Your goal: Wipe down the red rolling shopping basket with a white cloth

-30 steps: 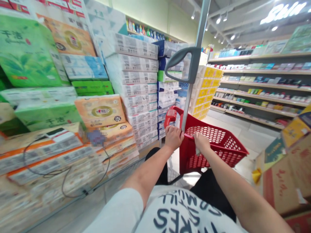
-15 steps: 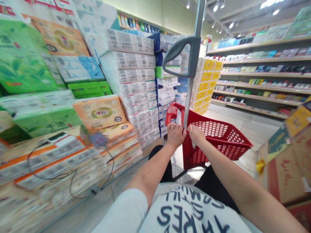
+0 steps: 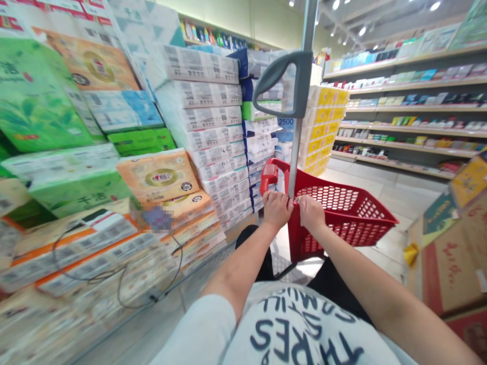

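The red perforated plastic shopping cart [image 3: 344,230] stands just ahead of the person, above the pale tiled floor [image 3: 388,185]. Both the left hand [image 3: 277,209] and the right hand [image 3: 312,213] are curled tightly over its near rim, either side of an upright silver metal pole [image 3: 295,152] (a grey plastic loop handle [image 3: 302,83] juts from it). To the left rises a stack of white wrapped packs [image 3: 215,119]; to the right, a brown cardboard box with red lettering [image 3: 451,276]; beyond, long stocked shelves [image 3: 411,109].
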Demonstrator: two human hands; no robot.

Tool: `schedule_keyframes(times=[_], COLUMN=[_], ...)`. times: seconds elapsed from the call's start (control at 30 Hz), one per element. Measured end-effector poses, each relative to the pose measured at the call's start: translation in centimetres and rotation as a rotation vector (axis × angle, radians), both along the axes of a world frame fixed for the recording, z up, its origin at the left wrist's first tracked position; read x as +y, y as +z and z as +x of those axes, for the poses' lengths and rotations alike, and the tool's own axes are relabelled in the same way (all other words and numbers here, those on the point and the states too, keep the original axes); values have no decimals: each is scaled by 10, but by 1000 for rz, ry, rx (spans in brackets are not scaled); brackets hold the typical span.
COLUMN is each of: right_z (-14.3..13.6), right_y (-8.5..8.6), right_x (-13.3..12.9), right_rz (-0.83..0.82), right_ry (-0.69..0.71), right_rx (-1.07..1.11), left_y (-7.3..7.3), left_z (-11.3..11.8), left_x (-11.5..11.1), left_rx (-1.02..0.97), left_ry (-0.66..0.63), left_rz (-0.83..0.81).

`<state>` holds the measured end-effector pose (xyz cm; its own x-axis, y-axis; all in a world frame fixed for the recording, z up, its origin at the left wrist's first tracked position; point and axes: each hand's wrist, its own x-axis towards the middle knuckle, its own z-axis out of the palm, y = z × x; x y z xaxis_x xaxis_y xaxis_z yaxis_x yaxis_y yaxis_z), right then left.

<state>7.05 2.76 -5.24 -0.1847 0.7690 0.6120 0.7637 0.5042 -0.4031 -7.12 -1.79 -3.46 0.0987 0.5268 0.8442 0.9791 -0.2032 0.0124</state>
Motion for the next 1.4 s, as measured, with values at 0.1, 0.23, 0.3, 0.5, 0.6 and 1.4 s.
schedule_keyframes(times=[0.1,0.23,0.3,0.5,0.6,1.4], right_z=[3,2,3,10,11,7], right_y=[-9,1,4,-12,-4,14], right_x=[-4,2,3,-7,0,2], right_rz=[183,-123,-177,187,-5,-248], right_ry=[63,-25,-37,55,30,-94], right_rx=[21,-69,-86,14,-22,72], left_y=[0,1,2,4,4,0], left_z=[-1,-2,-2,-4,-3,-7], left_x=[-1,-2,-1,0,0,1], left_rx=[10,19,17,46,56,93], left_ry=[-1,9,17,13,34,9], left_rz=[-15,-28,-27,-22,-11,21])
